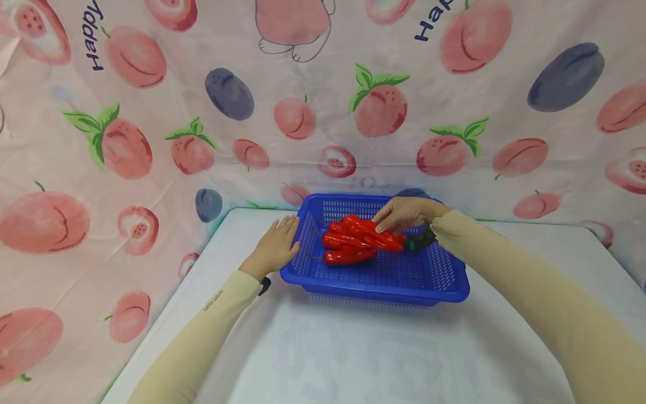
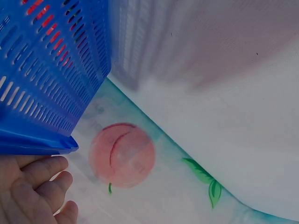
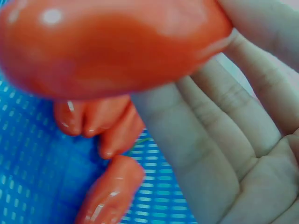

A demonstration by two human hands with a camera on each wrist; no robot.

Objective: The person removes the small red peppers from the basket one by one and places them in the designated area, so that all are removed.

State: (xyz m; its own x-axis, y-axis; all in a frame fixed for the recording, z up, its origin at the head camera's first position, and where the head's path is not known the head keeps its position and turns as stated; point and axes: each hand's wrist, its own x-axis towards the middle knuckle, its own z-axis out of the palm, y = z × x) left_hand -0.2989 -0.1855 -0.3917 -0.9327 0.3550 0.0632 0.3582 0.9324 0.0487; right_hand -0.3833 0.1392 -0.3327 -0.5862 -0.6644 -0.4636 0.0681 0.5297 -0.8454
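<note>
In the head view a blue plastic basket holds several glossy red chili peppers with thin stems pointing left. My right hand reaches over its back right part and pinches one red chili pepper between thumb and fingers, above the others. My left hand rests at the basket's left rim with fingers extended. In the left wrist view, the fingers lie right under the rim, beside the slotted wall.
The basket stands on a white table near its back edge. Behind and to the left hangs a pink fruit-print cloth. A dark wrist strap is at the right wrist, over the basket.
</note>
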